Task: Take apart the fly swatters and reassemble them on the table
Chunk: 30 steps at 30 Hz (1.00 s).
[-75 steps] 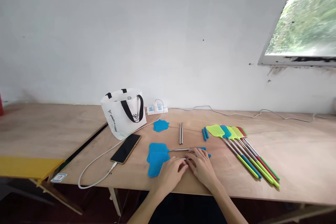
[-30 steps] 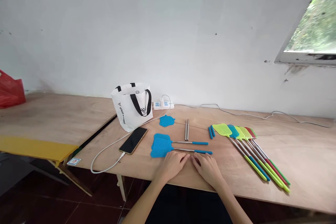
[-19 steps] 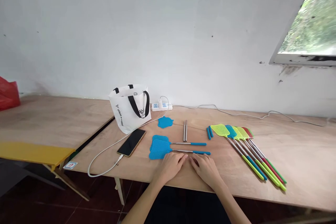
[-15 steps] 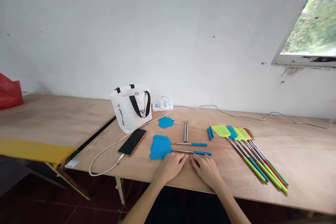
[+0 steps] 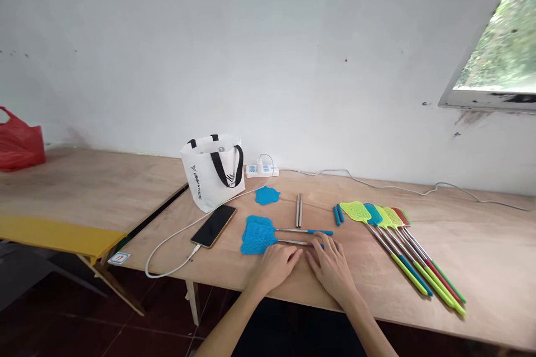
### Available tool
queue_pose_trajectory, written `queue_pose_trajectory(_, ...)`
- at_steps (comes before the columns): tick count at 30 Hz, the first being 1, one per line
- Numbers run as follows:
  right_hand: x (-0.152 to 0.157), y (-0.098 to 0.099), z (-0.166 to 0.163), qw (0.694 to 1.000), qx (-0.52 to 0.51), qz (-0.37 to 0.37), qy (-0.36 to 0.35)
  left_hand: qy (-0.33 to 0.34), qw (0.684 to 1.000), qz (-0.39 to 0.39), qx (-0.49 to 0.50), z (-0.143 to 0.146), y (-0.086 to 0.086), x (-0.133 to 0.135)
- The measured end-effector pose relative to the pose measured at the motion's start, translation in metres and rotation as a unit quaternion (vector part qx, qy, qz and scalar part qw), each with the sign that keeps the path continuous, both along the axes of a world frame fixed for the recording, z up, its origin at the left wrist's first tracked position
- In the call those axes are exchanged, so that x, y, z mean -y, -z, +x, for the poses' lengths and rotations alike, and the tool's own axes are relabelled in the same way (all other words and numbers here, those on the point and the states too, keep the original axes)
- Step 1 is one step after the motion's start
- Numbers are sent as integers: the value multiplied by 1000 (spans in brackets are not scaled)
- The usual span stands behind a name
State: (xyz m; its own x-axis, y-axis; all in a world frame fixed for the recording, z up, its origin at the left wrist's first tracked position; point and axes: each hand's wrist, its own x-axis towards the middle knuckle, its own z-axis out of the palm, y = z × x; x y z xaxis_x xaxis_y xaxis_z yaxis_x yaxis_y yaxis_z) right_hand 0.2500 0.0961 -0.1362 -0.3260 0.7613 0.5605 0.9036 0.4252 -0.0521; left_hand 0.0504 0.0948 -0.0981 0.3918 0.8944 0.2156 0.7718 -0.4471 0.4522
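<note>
Two blue fly swatters lie side by side on the table; the nearer fly swatter (image 5: 258,239) and the farther fly swatter (image 5: 258,221) have metal shafts and blue grips. My left hand (image 5: 280,268) rests on the tabletop just below the nearer shaft, fingers loosely bent, thumb apart, holding nothing visible. Over the blue grips reaches my right hand (image 5: 330,263), its fingers stretched out and hiding part of the nearer grip; whether it touches the farther grip I cannot tell. Beyond are loose blue swatter heads (image 5: 267,195), metal rods (image 5: 298,211) and short blue grips (image 5: 338,213).
Several coloured fly swatters (image 5: 402,251) lie fanned out at the right. To the left are a phone (image 5: 214,226) on a white cable and a white tote bag (image 5: 211,178). A power strip (image 5: 262,170) stands by the wall. A red plastic bag (image 5: 20,142) sits far left.
My right hand has moved forward onto the blue grips, with its fingers stretching out. My left hand stays nearly where it was. The whole view has shifted slightly.
</note>
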Motion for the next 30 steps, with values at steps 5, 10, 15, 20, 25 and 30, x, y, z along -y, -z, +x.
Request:
queue_pose_trajectory(5, -22, 1, 1, 999, 25, -16, -38, -2, 1000, 11, -3, 0, 2, 0)
queue_pose_trajectory(10, -44, -20, -2, 986, 14, -109, -127, 0, 1000, 14, 0, 0, 0, 1)
queue_pose_trajectory(15, -38, -30, -8, 983, 3, -131, -127, 5, 1000, -5, -3, -1, -4, 1)
queue_pose_trajectory(20, -26, -25, -7, 987, 1, -129, -96, 14, 1000, -14, 11, -2, -4, 1)
queue_pose_trajectory(25, -17, -18, 1, 986, -38, -145, -80, 18, 999, -18, 27, -2, -1, 1)
queue_pose_trajectory(30, -10, -14, 13, 987, -73, -125, -68, 4, 999, -21, 23, -2, 0, 1)
